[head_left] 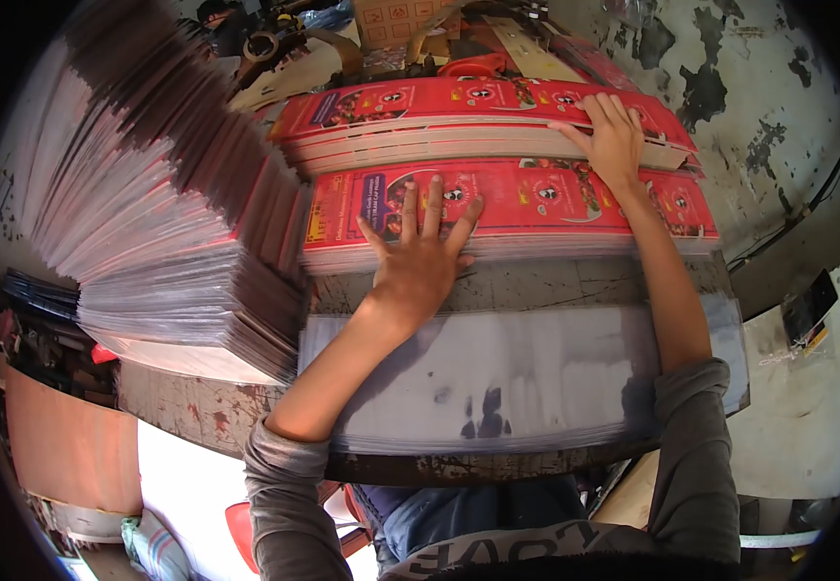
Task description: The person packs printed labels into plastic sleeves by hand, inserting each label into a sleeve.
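Note:
Two long stacks of red printed sheets lie crosswise before me, one behind the other. My left hand (415,266) rests with fingers spread on the left half of the nearer red stack (507,198). Farther back and to the right, my right hand (613,140) reaches over the rear red stack (362,107), fingers stretched out over its top. Neither hand grips anything I can see. Closest to my body lies a flat, long pile of clear plastic sheets (536,378), with dark reflections on its top.
A tall, leaning pile of plastic-covered sheets (178,281) rises on the left, beside the red stacks. The worn table edge (187,402) runs below it. Behind are a cardboard box (405,21) and clutter. A peeling wall (730,97) stands at the right.

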The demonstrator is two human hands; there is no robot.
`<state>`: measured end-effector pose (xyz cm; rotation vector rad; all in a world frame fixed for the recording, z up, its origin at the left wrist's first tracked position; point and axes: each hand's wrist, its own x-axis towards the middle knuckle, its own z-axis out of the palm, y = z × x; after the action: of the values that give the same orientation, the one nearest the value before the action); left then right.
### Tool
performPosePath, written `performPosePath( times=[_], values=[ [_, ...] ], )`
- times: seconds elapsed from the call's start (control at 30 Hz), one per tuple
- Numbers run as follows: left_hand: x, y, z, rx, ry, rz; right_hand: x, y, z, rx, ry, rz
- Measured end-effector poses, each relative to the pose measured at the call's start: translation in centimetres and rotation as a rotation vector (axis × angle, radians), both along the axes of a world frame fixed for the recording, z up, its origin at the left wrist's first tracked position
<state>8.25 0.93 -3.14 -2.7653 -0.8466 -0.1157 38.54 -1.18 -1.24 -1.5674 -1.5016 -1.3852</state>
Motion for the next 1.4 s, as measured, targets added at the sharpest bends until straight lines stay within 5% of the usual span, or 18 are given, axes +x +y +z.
performPosePath(
  times=[0.7,1.0,1.1,1.3,1.4],
  values=[
    [-0.3,0.1,-0.3,0.056,-0.021,-0.009,-1.2,-0.4,-0.1,-0.108,0.059,-0.154],
    [-5.6,-2.5,3.0,-0.184,-0.147,-0.437,-0.4,0.3,-0.9,-0.214,0.175,-0.137],
    [-8.2,-2.7,2.6,-0.483,-0.111,-0.483,-0.2,0.3,-1.1,-0.203,0.165,-0.183],
    [-9.3,-0.7,0.9,-0.55,-0.29,-0.449,-0.1,0.4,0.4,-0.391,0.28,-0.149],
    [-9.3,-1.0,1.2,-0.552,-0.3,-0.463,-0.1,0.0,3.5,-0.735,0.518,-0.191]
  ],
)
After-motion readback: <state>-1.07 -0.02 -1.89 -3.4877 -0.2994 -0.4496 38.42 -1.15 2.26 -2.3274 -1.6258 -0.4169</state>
